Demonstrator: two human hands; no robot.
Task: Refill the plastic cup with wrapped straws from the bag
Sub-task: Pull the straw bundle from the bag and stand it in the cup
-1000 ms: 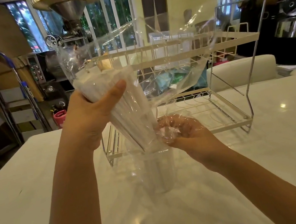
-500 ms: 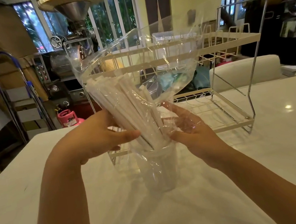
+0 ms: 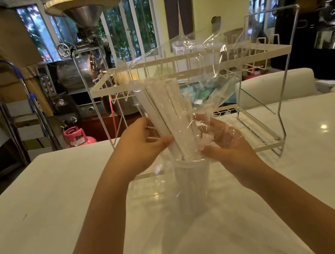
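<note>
A clear plastic cup (image 3: 193, 185) stands upright on the white table (image 3: 44, 210), straight in front of me. A bundle of white paper-wrapped straws (image 3: 165, 109) stands in it, leaning left, with the lower ends inside the cup. The clear plastic bag (image 3: 200, 61) still covers the straws and billows up to the right. My left hand (image 3: 141, 146) grips the bundle through the bag just above the cup's rim. My right hand (image 3: 222, 138) holds the crumpled bag film on the right side of the bundle.
A white wire dish rack (image 3: 193, 70) stands right behind the cup. A white chair back (image 3: 275, 86) is beyond the table's far edge. Off the table at left are a pink gas cylinder (image 3: 78, 137), a hand cart (image 3: 15, 106) and a metal roasting machine (image 3: 89, 58).
The bag and straws have come down from a raised tilt, and the straws' lower ends now sit in the cup. My left hand has slid down the bundle to near the cup's rim.
</note>
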